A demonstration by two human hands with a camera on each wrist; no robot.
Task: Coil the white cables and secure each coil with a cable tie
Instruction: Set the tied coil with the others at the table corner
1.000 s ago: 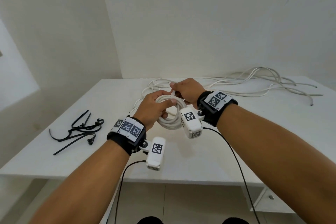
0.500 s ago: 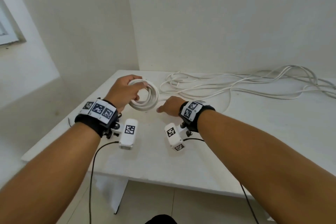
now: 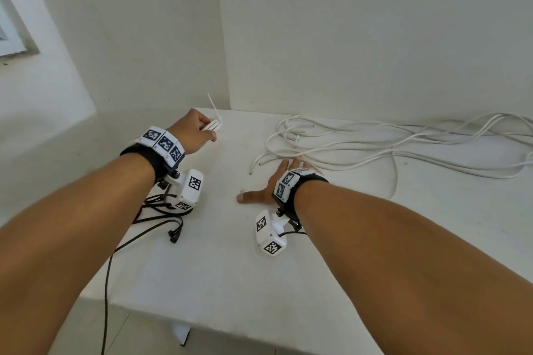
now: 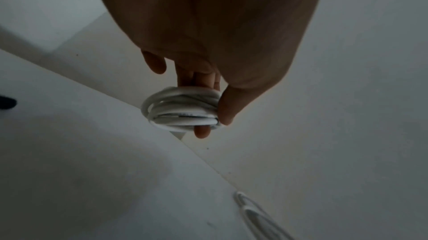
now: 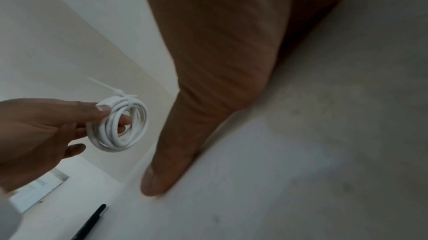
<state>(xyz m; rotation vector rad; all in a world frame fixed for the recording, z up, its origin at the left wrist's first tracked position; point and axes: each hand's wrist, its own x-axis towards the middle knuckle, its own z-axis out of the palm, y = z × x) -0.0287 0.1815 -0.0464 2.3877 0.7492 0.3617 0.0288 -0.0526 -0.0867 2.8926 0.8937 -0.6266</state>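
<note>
Coil (image 5: pixel 119 125), tied, sits pinched in your left hand (image 3: pixel 193 131); set it aside clear of loose cables (image 3: pixel 375 144) while your right hand (image 3: pixel 271 184) lies flat, fingers spread.

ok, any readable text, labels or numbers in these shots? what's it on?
No readable text anywhere.
Wrist bands and wrist cameras: black-and-white square marker patterns only, no letters or digits.
Cable coil in the left hand: faint dark marks, too blurred to read.

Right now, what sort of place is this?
Probably a plain indoor workroom: a white table in a bare corner, loose cables, black ties, a window frame at left.
</note>
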